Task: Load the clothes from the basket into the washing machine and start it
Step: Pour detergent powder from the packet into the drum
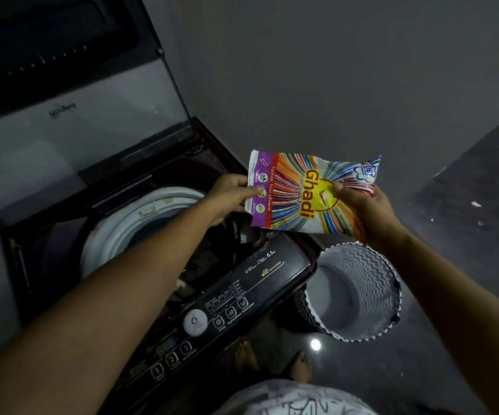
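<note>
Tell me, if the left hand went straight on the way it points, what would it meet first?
The detergent packet, whose end the left hand pinches. Beyond the packet, the line seems to lead to the grey wall, though depth is unclear.

A home laundry corner: a top-loading washer (164,199), lid (77,130) raised, button panel (212,310) in front, stands tight against a plain wall (302,70). Beside it are a basket (361,274), a detergent pack (308,193) and bare feet (300,366) on a dark, glossy floor (466,235).
</note>
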Tool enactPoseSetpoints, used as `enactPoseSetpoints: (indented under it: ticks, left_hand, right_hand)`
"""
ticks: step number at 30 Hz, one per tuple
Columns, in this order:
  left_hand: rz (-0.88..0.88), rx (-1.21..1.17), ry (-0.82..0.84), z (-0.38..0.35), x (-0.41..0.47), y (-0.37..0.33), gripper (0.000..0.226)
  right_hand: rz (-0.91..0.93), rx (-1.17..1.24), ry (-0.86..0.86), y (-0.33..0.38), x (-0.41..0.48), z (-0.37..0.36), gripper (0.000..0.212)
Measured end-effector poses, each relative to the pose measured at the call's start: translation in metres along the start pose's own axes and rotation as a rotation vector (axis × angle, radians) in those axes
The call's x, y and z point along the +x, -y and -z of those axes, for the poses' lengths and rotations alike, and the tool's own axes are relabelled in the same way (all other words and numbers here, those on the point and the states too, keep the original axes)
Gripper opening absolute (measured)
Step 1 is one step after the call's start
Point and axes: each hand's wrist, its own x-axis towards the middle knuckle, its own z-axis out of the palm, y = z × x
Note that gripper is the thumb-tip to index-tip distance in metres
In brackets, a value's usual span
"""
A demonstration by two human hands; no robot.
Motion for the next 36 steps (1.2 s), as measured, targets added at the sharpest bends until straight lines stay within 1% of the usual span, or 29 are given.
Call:
enactPoseSetpoints:
  ticks: [6, 9, 13, 16, 19, 23, 28, 36]
  left_hand:
    - [0.01, -0.002, 0.038, 0.01, 0.008, 0.012, 0.03]
    - [0.006, -0.015, 0.054, 0.011, 0.01, 0.012, 0.031]
    - [-0.003, -0.024, 0.081, 0.01, 0.009, 0.01, 0.033]
    - [-0.009, -0.049, 0.087, 0.009, 0.009, 0.011, 0.033]
    - [-0.008, -0.051, 0.089, 0.008, 0.008, 0.011, 0.033]
    - [-0.008, -0.05, 0.095, 0.008, 0.006, 0.011, 0.033]
    - [-0.028, -0.068, 0.086, 0.009, 0.003, 0.008, 0.032]
    - [-0.045, -0.085, 0.068, 0.008, -0.001, 0.006, 0.031]
  right_hand:
    - [0.009, -0.053, -0.032, -0.005, -0.002, -0.008, 0.06]
    - [0.02, -0.045, -0.049, -0.005, -0.002, -0.01, 0.058]
    - [0.021, -0.086, -0.057, 0.001, -0.002, -0.01, 0.062]
    - [0.033, -0.089, -0.068, 0.005, -0.003, -0.011, 0.054]
    - [0.024, -0.109, -0.062, 0.011, -0.007, -0.013, 0.053]
    - [0.018, -0.142, -0.062, 0.021, -0.013, -0.018, 0.046]
    - [0.016, -0.169, -0.053, 0.03, -0.019, -0.023, 0.044]
    - [0.035, -0.184, -0.062, 0.036, -0.018, -0.024, 0.031]
